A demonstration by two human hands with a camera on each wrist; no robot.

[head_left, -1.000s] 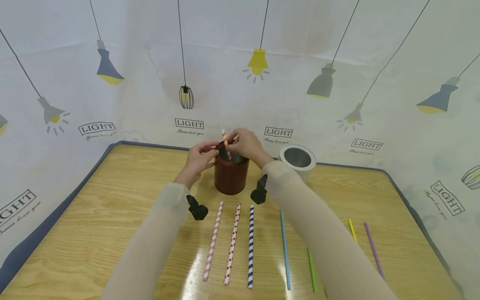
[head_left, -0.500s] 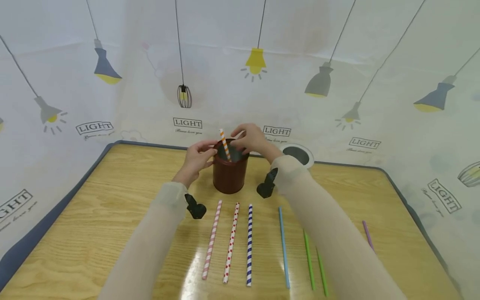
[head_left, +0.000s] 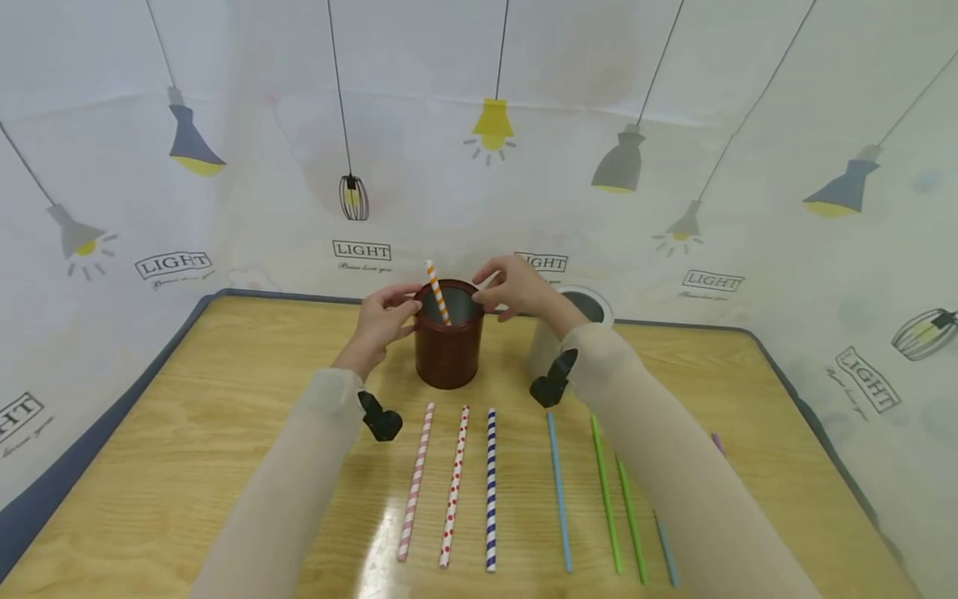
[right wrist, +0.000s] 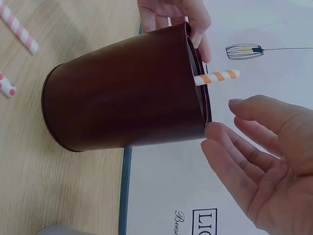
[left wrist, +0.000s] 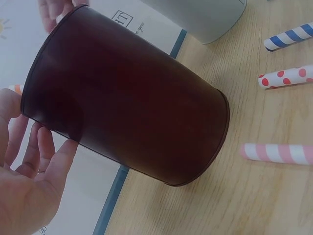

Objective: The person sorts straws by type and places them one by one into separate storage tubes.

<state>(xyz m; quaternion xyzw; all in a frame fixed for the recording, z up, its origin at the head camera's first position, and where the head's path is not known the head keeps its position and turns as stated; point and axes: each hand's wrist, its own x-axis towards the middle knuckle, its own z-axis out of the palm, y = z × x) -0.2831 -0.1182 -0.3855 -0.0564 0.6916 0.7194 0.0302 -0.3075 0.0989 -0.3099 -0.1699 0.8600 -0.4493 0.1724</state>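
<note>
A dark red-brown cylindrical cup (head_left: 447,353) stands upright near the back of the table. An orange-and-white striped paper straw (head_left: 437,291) leans inside it, its top sticking out above the rim. My left hand (head_left: 380,323) holds the cup at the left of its rim, thumb and fingers against it; in the left wrist view this left hand (left wrist: 32,171) reaches along the cup's side. On the other side, my right hand (head_left: 516,287) is beside the rim with loosely bent fingers and nothing between them. Its fingertips lie at or very near the rim in the right wrist view.
Nearer me lie pink-striped (head_left: 416,482), red-dotted (head_left: 454,487) and blue-striped (head_left: 491,491) paper straws. Thin blue (head_left: 559,491) and green (head_left: 606,495) sticks lie further right, partly behind my right sleeve. A white cylindrical cup (head_left: 545,345) stands behind the right wrist.
My right hand has let go of the orange-striped straw and moved right, out of the cup's mouth to its rim. The straw stays leaning in the cup; the left hand keeps its hold.
</note>
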